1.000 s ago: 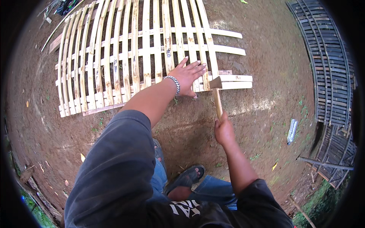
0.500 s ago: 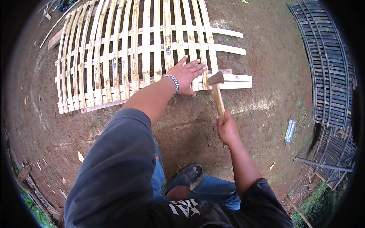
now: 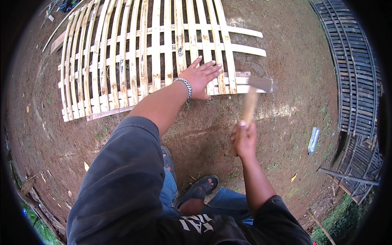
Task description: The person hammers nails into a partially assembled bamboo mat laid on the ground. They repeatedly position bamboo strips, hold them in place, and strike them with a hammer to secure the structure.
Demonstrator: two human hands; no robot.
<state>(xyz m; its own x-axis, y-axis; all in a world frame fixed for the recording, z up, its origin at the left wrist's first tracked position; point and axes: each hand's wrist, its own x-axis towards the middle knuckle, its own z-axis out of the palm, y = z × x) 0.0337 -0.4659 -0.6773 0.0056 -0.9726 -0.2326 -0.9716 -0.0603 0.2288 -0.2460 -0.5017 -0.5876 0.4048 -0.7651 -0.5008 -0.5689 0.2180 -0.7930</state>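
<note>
- At the far left, the bamboo lattice panel [image 3: 122,69] lies flat on the bare dirt ground [image 3: 294,81], its pale slats running away from you and crossed by thinner strips.
- A loose wooden board [image 3: 57,41] lies on the dirt just beside the panel's upper left edge.
- Your left arm reaches forward from the lower left, dark sleeve at the shoulder, bare forearm stretched nearly straight toward the panel.
- A silver chain bracelet [image 3: 184,85] sits around that wrist.
- Your left hand [image 3: 202,77] lies palm down on the panel near its lower right corner, fingers [image 3: 212,67] spread wide and pressed flat across the slats, thumb out toward you.
- Below, between your arms, your foot in a dark sandal [image 3: 198,190] rests on the dirt, with blue jeans at the knee.
- Your right arm comes up from the lower right, elbow bent, forearm rising toward the panel.
- Your right hand [image 3: 244,141] wraps the lower end of the hammer's wooden handle, fingers curled tight around it in a full fist.
- The hammer [image 3: 252,100] is blurred; its head sits over the panel's lower right corner, just right of your left hand. You cannot tell whether it touches the slats.
- Further right, a small silvery wrapper [image 3: 313,140] lies on the dirt, well apart from your hands.
- At the far right, dark slatted panels [image 3: 355,69] are stacked along the edge of the ground.
</note>
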